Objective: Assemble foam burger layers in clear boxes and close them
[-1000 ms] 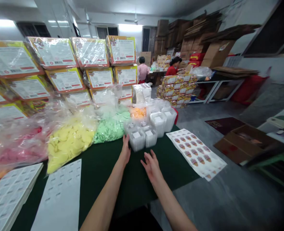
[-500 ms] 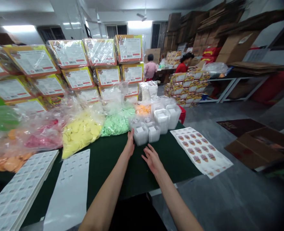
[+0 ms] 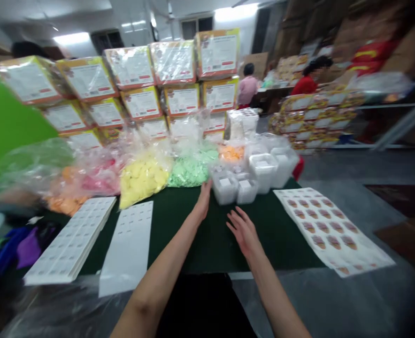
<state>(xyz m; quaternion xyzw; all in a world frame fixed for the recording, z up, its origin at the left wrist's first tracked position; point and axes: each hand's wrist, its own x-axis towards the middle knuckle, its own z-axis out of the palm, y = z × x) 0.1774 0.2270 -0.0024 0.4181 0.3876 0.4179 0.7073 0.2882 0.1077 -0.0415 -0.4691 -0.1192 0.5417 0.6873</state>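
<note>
Clear plastic tubs with white labels on top are grouped on the dark green table, the taller ones to the right. At the group's left side is my left hand, open with fingers stretched upright; I cannot tell whether it touches the nearest tub. My right hand is open just in front of the tubs, fingers spread and holding nothing. Left of the tubs sit clear bags of green pieces and yellow pieces.
Sticker sheets lie at the right edge; label sheets and a partly used sheet lie at left. Bags of pink and orange pieces stand behind. Wrapped boxes form a wall. Two people work farther back.
The view has swung left, so the table and tubs sit farther right in the picture. Both hands stay open near the tubs, with little change in their places there.
</note>
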